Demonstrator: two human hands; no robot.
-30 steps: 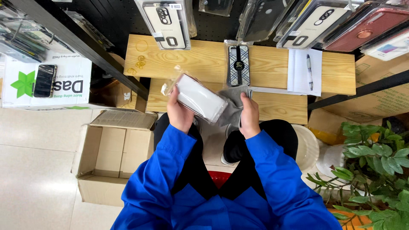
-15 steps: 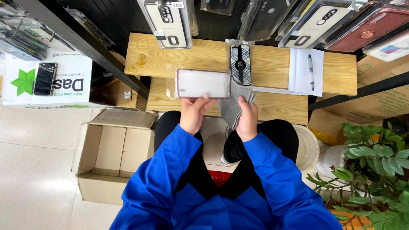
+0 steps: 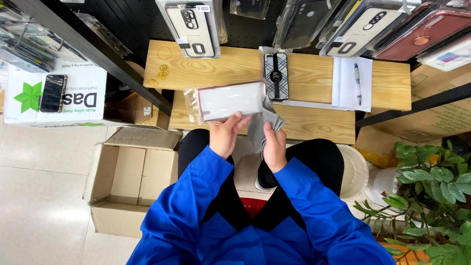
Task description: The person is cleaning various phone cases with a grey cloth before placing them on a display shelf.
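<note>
My left hand [image 3: 226, 133] pinches the near edge of a flat, glossy packet [image 3: 229, 100], white-faced in clear plastic, its long axis running along the wooden bench [image 3: 314, 78], above its near edge. My right hand [image 3: 274, 145] grips a soft grey cloth [image 3: 259, 123] against the packet's right end. A plaid phone case [image 3: 275, 74] lies just beyond; paper and pen [image 3: 357, 83] sit rightward.

Both hands [image 3: 248, 140] raised, fingers curled (gripping)
</note>
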